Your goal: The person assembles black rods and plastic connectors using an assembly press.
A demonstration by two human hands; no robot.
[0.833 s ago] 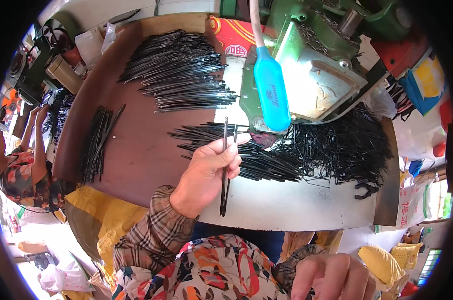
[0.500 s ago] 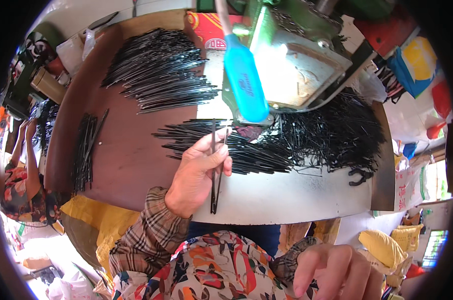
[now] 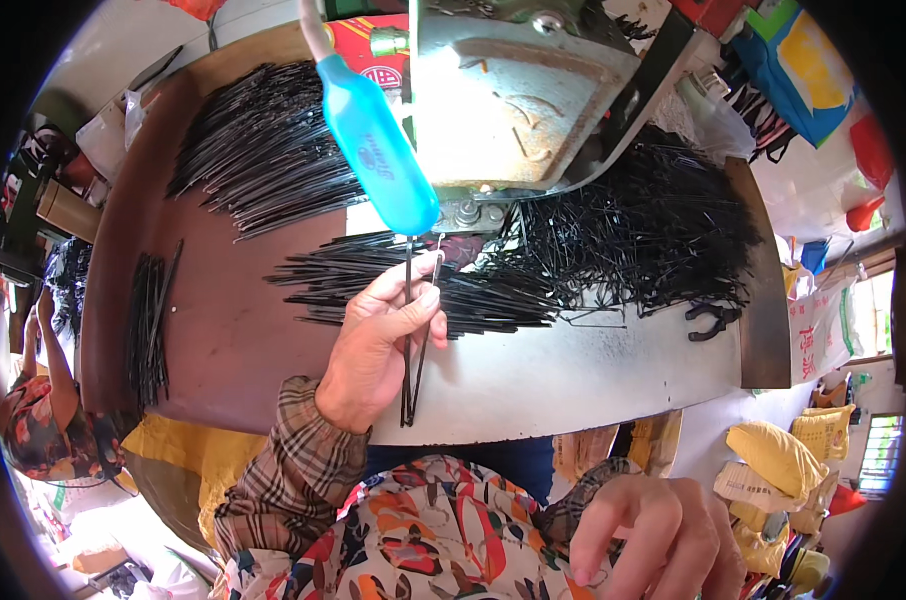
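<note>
My left hand (image 3: 381,335) pinches two thin black rods (image 3: 407,395) between thumb and fingers. They stand nearly upright in the view, their lower ends close together over the table's front edge. Their upper ends lie just below a blue lamp-like piece (image 3: 381,150) on a cord and beside the machine's small metal head (image 3: 468,215). Behind my fingers spreads a pile of straight black rods (image 3: 313,275). My right hand (image 3: 663,540) is close at the lower right, away from the table, its fingers loosely bent and apart; nothing shows in it.
A big heap of straight rods (image 3: 263,150) lies back left, a small bundle (image 3: 151,330) at far left. Tangled bent pieces (image 3: 633,230) cover the right, beside black-handled pliers (image 3: 711,320). The bright machine housing (image 3: 533,100) overhangs the table (image 3: 573,385). Another person's arm (image 3: 63,365) shows far left.
The whole view has shifted, so the machine, lamp and table sit further left. My left hand keeps its pinch on the rods, near the machine head. My right hand stays low, fingers bent.
</note>
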